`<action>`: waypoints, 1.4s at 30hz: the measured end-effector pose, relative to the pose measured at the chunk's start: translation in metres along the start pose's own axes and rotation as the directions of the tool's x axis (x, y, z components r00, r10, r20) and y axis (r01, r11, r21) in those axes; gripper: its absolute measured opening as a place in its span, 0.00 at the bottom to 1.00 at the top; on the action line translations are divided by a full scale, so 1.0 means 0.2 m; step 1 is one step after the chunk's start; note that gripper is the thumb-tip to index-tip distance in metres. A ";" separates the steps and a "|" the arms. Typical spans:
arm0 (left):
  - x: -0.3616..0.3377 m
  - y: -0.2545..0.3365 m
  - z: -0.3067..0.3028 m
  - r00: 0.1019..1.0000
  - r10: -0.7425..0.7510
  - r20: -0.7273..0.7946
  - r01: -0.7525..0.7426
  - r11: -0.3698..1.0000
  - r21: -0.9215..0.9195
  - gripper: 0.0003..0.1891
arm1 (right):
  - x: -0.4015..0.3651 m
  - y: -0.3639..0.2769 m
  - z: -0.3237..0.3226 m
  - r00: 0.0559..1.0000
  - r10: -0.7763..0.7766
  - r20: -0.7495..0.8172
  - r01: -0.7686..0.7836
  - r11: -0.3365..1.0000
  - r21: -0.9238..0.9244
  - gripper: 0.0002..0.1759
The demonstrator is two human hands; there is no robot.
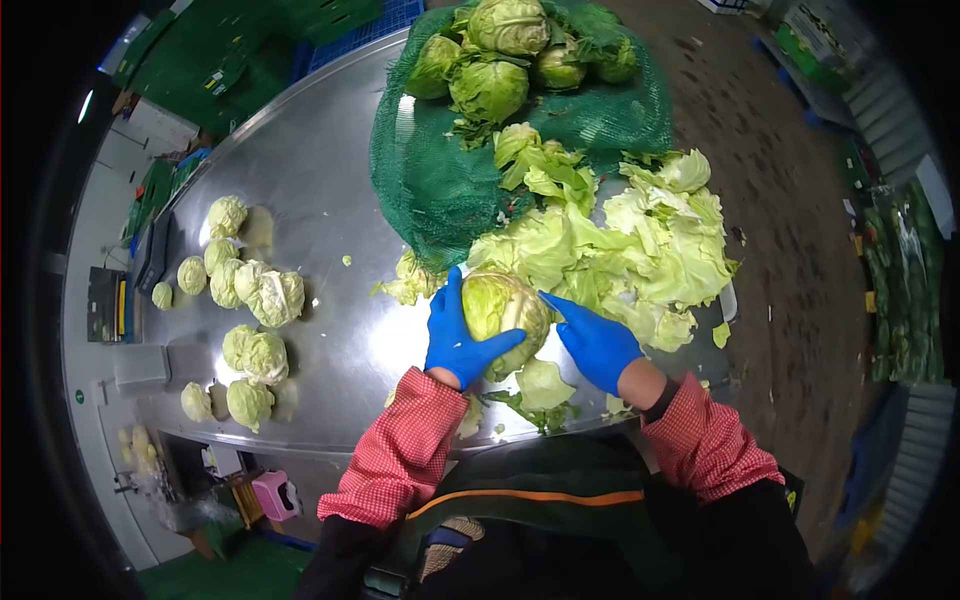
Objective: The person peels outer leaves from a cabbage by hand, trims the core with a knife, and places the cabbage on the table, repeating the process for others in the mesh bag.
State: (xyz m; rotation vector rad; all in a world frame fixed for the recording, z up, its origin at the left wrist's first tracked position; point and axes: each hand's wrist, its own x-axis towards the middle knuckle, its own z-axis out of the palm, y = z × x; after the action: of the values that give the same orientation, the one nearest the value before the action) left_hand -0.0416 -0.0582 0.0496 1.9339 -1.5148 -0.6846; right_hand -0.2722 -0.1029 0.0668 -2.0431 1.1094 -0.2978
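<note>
A round green cabbage rests near the front edge of the steel table. Blue-gloved, my left hand grips its left side, with the thumb across the front. My right hand, in a blue glove too, is at the cabbage's right side, index finger stretched to its edge. Its other fingers are curled under, and whatever they may hold is hidden. Loose outer leaves are heaped just behind and to the right. A cut leaf and darker green scraps lie in front of the cabbage.
Several cabbages sit on a green net bag at the table's back. Several trimmed cabbages stand on the left of the steel table. A clear plastic tub is at its left edge. Dirty floor runs along the right.
</note>
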 end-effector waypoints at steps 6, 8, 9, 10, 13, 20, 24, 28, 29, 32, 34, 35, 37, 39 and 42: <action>0.02 0.06 0.05 0.998 -0.035 -0.049 0.037 0.998 0.048 0.64 | 0.08 -0.02 0.12 0.985 0.155 0.081 -0.131 0.960 -0.246 0.10; 0.02 0.07 0.08 0.997 -0.021 -0.073 0.028 0.995 0.095 0.64 | 0.13 0.03 0.13 0.979 0.160 0.122 -0.123 0.956 -0.265 0.11; 0.03 0.07 0.09 0.997 -0.016 -0.077 0.025 0.994 0.109 0.64 | 0.15 0.04 0.13 0.969 0.192 0.152 -0.151 0.956 -0.250 0.11; 0.04 0.08 0.10 0.997 -0.006 -0.083 0.016 0.992 0.122 0.64 | 0.19 0.06 0.12 0.959 0.222 0.176 -0.177 0.955 -0.240 0.11; 0.05 0.08 0.09 0.998 0.006 -0.056 -0.002 0.996 0.085 0.63 | 0.17 0.10 0.13 0.938 0.254 0.237 -0.203 0.955 -0.218 0.11; 0.07 0.08 0.13 0.996 -0.006 -0.091 0.021 0.986 0.165 0.61 | 0.21 0.14 0.17 0.950 0.260 0.174 -0.217 0.949 -0.230 0.12; 0.05 0.04 0.10 0.993 0.094 -0.072 -0.082 0.985 0.153 0.59 | 0.09 0.08 0.16 0.935 0.303 0.182 -0.266 0.943 -0.202 0.11; 0.05 0.04 0.10 0.996 0.077 -0.044 -0.070 0.985 0.156 0.59 | 0.10 0.15 0.20 0.935 0.328 0.134 -0.292 0.928 -0.232 0.12; 0.03 0.04 0.09 0.996 0.089 -0.029 -0.084 0.986 0.145 0.59 | 0.14 0.21 0.25 0.950 0.293 0.109 -0.262 0.937 -0.232 0.12; -0.08 -0.04 0.06 0.966 0.225 -0.127 -0.213 0.972 0.101 0.59 | 0.21 0.19 0.17 0.813 0.435 0.387 -0.475 0.880 0.008 0.15; -0.13 -0.21 0.01 0.963 0.246 -0.112 -0.263 0.947 -0.186 0.60 | 0.16 0.22 0.17 0.814 0.356 0.459 -0.426 0.903 0.054 0.17; -0.17 -0.26 0.01 0.974 0.194 -0.119 -0.224 0.909 -0.351 0.56 | 0.14 0.19 0.15 0.810 0.354 0.467 -0.439 0.895 0.082 0.19; -0.22 -0.27 -0.06 0.997 0.034 -0.071 -0.068 0.829 -0.556 0.48 | 0.07 0.08 0.20 0.938 0.239 0.252 -0.209 0.968 -0.140 0.24; -0.19 -0.34 -0.12 0.942 -0.332 0.041 0.292 0.754 -0.589 0.41 | 0.03 0.01 0.23 0.955 0.217 0.202 -0.192 0.972 -0.137 0.26; -0.14 -0.25 -0.16 0.862 -0.487 0.139 0.462 0.642 -0.612 0.42 | -0.02 -0.14 0.21 0.960 0.211 0.184 -0.190 0.974 -0.123 0.25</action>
State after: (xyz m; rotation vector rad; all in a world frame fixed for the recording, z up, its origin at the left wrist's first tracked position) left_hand 0.0082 -0.0182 0.0363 1.7665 -0.5781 -1.1972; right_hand -0.2344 -0.0695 0.0599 -1.9798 1.2172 0.0643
